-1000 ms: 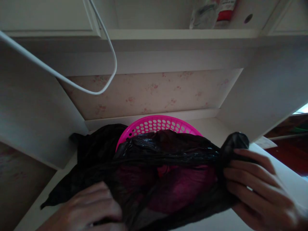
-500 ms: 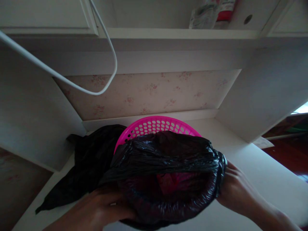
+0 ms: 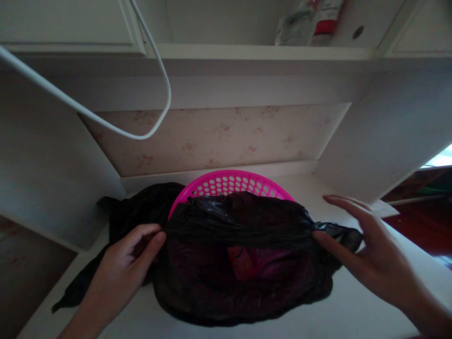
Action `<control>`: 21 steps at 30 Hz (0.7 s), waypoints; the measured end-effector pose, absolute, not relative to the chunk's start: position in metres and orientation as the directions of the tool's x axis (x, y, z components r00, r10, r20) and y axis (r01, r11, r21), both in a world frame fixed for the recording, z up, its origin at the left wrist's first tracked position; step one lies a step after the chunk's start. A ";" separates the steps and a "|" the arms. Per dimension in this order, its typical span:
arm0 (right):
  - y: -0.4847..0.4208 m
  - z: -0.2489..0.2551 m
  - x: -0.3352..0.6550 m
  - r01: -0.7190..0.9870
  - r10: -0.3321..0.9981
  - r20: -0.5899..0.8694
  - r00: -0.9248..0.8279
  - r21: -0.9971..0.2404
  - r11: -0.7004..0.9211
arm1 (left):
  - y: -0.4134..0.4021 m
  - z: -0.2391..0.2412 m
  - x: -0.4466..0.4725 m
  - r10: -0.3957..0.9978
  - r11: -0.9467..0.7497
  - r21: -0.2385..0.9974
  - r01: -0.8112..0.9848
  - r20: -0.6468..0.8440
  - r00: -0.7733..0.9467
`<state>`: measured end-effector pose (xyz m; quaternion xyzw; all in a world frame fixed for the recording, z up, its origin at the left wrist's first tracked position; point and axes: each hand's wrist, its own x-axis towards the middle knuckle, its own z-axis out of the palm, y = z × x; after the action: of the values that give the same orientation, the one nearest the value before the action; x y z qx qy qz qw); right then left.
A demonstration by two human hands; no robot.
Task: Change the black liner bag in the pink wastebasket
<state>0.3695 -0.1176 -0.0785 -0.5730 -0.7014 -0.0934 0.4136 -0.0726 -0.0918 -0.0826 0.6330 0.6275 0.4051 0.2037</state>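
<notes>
A pink perforated basket stands on the white surface, its back rim bare. A black plastic bag lines it and folds over the front and side rim. At the bag's left edge, my left hand pinches the plastic between thumb and fingertips. My right hand is open at the right edge; its thumb rests on the bag while the other fingers stretch out above a loose flap. Inside, on the bottom, shows a red item, too dim to name.
Another black plastic bag lies crumpled left of the basket. A white cable hangs across the upper left. Overhead, a shelf holds a clear packet and a red-and-white container. White panels border both sides.
My left hand has risen from the front rim to the bag's left edge. My right hand has come out from behind the plastic and spread its fingers. The bag's front edge now hangs looser.
</notes>
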 end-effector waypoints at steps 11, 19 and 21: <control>-0.075 -0.098 0.368 0.746 0.918 0.397 0.006 -0.613 0.260 | -0.044 -0.069 -0.060 0.923 -0.248 0.765 0.595 0.372 -0.093; -0.019 -0.086 0.353 0.382 0.973 0.173 0.150 -0.918 0.104 | -0.002 -0.082 -0.047 0.959 -0.075 0.974 0.214 0.129 -0.250; -0.009 -0.084 0.344 0.263 0.991 0.077 0.112 -0.964 0.046 | 0.009 -0.084 -0.039 0.970 -0.034 0.993 0.116 0.060 -0.235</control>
<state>0.3444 -0.0088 -0.0842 -0.5749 -0.5452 0.3831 0.4748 -0.0395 0.0092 -0.0843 0.4752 0.5713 0.5394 0.3961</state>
